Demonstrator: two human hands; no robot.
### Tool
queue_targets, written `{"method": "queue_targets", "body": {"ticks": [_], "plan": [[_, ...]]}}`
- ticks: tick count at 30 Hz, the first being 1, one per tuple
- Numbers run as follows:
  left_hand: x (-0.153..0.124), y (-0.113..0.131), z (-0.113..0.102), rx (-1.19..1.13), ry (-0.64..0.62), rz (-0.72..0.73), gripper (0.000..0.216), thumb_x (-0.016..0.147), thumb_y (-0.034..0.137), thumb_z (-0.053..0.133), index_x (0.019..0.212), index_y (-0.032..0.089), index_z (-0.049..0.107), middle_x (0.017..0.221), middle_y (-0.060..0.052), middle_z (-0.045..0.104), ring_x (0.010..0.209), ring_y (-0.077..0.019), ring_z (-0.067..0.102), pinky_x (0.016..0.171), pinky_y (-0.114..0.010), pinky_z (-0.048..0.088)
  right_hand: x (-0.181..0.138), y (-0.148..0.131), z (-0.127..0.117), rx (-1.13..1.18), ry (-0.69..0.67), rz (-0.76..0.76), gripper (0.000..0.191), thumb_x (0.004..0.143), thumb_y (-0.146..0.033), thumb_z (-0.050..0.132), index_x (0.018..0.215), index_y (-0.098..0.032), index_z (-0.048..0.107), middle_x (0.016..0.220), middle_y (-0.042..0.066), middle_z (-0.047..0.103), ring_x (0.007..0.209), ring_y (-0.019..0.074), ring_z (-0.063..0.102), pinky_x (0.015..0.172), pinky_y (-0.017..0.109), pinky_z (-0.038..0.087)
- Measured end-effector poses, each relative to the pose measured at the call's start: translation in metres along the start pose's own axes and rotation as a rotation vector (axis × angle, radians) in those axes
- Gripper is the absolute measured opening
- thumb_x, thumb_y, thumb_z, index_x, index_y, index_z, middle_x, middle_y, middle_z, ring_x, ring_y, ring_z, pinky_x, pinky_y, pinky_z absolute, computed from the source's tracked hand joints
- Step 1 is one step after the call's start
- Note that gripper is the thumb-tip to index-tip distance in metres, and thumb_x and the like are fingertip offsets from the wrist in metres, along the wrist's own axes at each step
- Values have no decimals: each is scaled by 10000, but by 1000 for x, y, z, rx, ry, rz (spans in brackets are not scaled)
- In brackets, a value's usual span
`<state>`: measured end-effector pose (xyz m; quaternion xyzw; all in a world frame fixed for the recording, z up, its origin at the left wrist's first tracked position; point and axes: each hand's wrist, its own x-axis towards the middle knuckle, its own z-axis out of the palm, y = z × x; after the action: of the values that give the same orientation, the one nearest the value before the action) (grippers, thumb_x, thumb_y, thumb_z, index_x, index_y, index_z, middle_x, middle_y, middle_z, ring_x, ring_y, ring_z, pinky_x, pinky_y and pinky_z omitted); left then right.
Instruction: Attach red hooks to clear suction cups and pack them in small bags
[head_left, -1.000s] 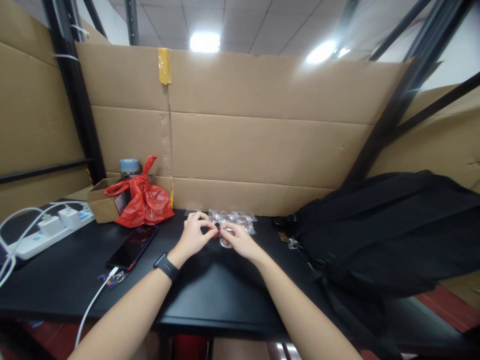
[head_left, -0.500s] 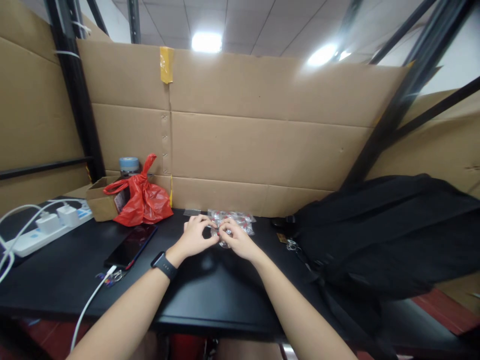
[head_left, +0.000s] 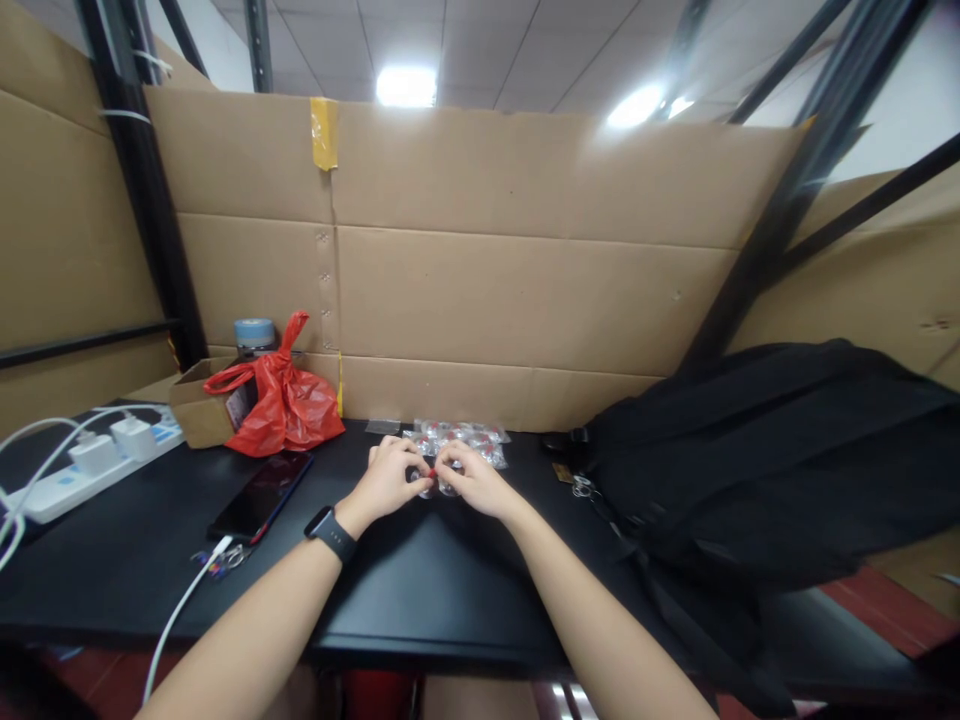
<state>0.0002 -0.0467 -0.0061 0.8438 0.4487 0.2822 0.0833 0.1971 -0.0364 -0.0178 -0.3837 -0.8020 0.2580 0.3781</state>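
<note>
Head view: both hands meet over the black tabletop, fingertips pressed together on a small red piece, the left hand and right hand pinching it from either side, low over the surface, likely for steadiness. Just beyond them lies a heap of small clear packets, within easy reach. A phone rests off to the left, a black bag to the right.

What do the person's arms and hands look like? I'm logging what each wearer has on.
Both forearms are bare, with no sleeves in view. The left hand has a black smartwatch on a black band at its wrist. The right hand shows no glove or watch.
</note>
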Motion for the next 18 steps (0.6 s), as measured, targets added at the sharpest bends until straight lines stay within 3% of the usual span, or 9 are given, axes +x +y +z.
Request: {"method": "queue_targets", "body": {"ticks": [5, 8, 11, 18], "plan": [[-1, -7, -2, 24, -38, -76, 122, 842, 340, 635, 844, 246, 713, 981, -33, 699, 1033, -253, 537, 899, -388, 328, -1, 25, -2, -237, 62, 56, 156, 834, -273, 625, 959, -179, 624, 899, 32, 604, 808, 167, 557, 749, 290, 440], [-1, -10, -4, 30, -32, -114, 119, 857, 320, 604, 861, 244, 696, 930, -23, 723, 988, -237, 577, 880, -369, 310, -2, 38, -6, -337, -17, 129, 169, 760, -230, 684, 918, -176, 659, 819, 20, 628, 735, 158, 558, 693, 267, 419], [0, -11, -5, 35, -27, -147, 128, 865, 301, 580, 831, 248, 691, 886, -5, 737, 973, -233, 599, 872, -362, 292, -2, 42, -8, -317, -79, 160, 50, 775, -175, 641, 819, -177, 665, 741, 3, 654, 672, 140, 568, 663, 248, 410], [1, -12, -4, -22, -2, -207, 148, 865, 316, 573, 819, 255, 700, 871, 10, 757, 928, -212, 656, 870, -341, 305, -1, 27, -2, -151, -38, 132, 39, 803, -141, 578, 806, -177, 595, 725, 9, 668, 622, 143, 603, 618, 246, 431]]}}
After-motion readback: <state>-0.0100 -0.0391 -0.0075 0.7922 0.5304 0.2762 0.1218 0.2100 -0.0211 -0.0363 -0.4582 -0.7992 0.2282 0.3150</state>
